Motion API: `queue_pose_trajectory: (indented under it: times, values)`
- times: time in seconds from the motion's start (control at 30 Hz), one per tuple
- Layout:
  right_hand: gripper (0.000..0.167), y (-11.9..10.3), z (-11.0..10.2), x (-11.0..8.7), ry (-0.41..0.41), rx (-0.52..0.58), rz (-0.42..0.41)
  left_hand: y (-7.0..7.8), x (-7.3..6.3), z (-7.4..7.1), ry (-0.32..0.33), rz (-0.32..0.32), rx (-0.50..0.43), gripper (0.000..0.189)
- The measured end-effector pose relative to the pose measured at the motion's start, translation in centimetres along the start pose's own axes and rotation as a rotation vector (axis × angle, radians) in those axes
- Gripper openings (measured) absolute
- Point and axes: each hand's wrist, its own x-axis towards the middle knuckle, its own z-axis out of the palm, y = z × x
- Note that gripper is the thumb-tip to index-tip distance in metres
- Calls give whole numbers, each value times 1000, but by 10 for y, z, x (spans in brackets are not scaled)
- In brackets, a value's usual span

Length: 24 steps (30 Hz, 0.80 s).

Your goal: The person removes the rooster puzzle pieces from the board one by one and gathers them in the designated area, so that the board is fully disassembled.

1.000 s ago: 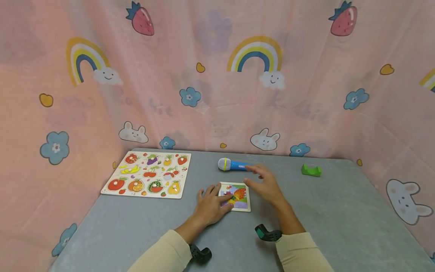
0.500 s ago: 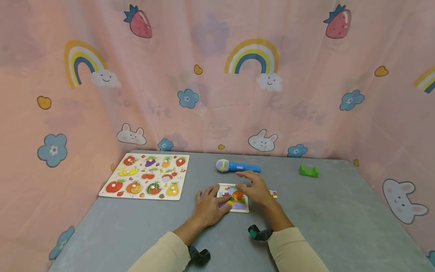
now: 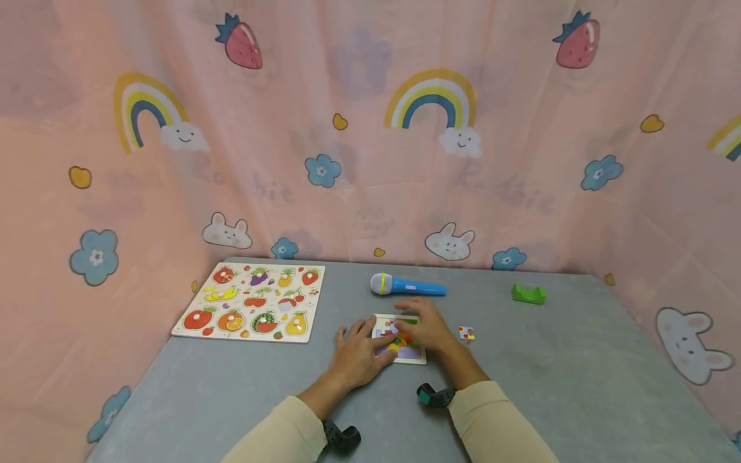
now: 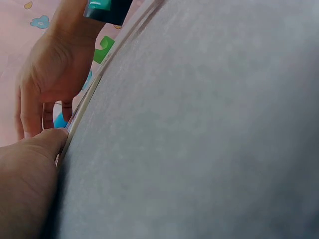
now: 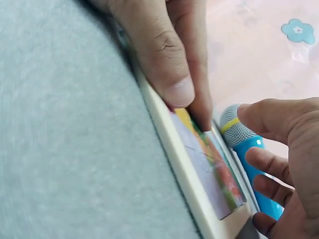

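A small framed jigsaw puzzle [image 3: 413,361] with a colourful picture lies flat on the grey table. My left hand [image 3: 354,355] rests on its left part, index finger and thumb stretched over the picture. In the right wrist view the left thumb and a finger press on the puzzle pieces [image 5: 199,159]. My right hand [image 3: 429,326] hovers over the puzzle's upper right, fingers loosely bent and apart, with nothing seen between them. Its lower fingers come close to the frame in the right wrist view. One loose jigsaw piece [image 3: 466,333] lies to the right of the right hand.
A blue toy microphone [image 3: 418,287] lies behind the puzzle. At the left stands a wooden fruit peg board [image 3: 311,307], lying flat. A green notched block [image 3: 528,294] sits at the back right. A pink printed curtain [image 3: 370,193] hangs behind the table.
My right hand has moved left and down from beside the microphone to over the puzzle, uncovering the loose jigsaw piece and the microphone's handle. My left hand has stayed on the puzzle.
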Motion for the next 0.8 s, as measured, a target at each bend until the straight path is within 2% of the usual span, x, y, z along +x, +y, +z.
queue_pose_trajectory:
  times: [0.17, 0.4, 0.6, 0.8]
  values:
    - [31, 6, 5, 2, -4, -7, -16, 1, 1, 0, 2, -4, -4, 44]
    - [26, 6, 7, 2, -7, -42, 19, 0, 1, 1, 1, -9, 2, 44]
    - [19, 3, 7, 4, -21, -133, 23, 0, 1, 1, 16, 2, 7, 43]
    - [14, -2, 8, 6, -46, -188, 69, 0, 1, -1, -1, -4, 7, 43]
